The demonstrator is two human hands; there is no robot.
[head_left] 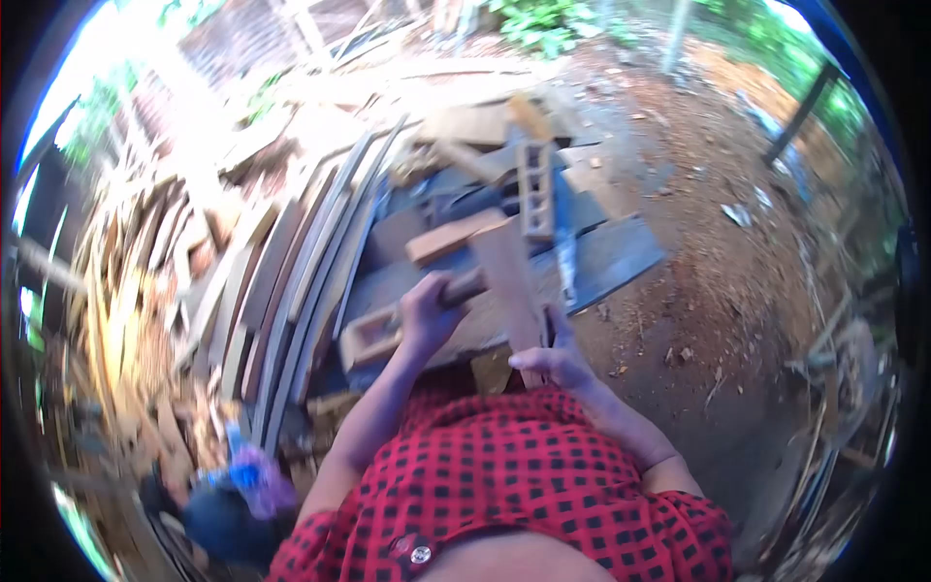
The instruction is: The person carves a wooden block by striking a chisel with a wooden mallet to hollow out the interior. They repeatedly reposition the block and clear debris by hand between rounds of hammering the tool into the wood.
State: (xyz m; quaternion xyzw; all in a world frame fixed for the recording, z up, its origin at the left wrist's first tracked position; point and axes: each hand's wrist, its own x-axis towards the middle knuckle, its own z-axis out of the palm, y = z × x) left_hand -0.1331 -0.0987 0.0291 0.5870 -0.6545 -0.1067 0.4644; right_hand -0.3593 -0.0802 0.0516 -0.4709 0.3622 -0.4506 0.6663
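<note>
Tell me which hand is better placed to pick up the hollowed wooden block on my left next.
Likely left: your left hand is nearer the hollowed block but must first release the round piece; your right hand is farther off, gripping the flat board.

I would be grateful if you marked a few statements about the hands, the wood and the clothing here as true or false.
1. The left hand grips a dark rounded piece. True.
2. The right hand is empty. False: it holds the pale board near its lower end.
3. The long boards are to the right of both hands. False: they lie to the left.
4. The slotted wooden frame is farther from the person than the hands are. True.
5. The shirt is plain, with no pattern. False: it is red with rows of dark squares.
</note>
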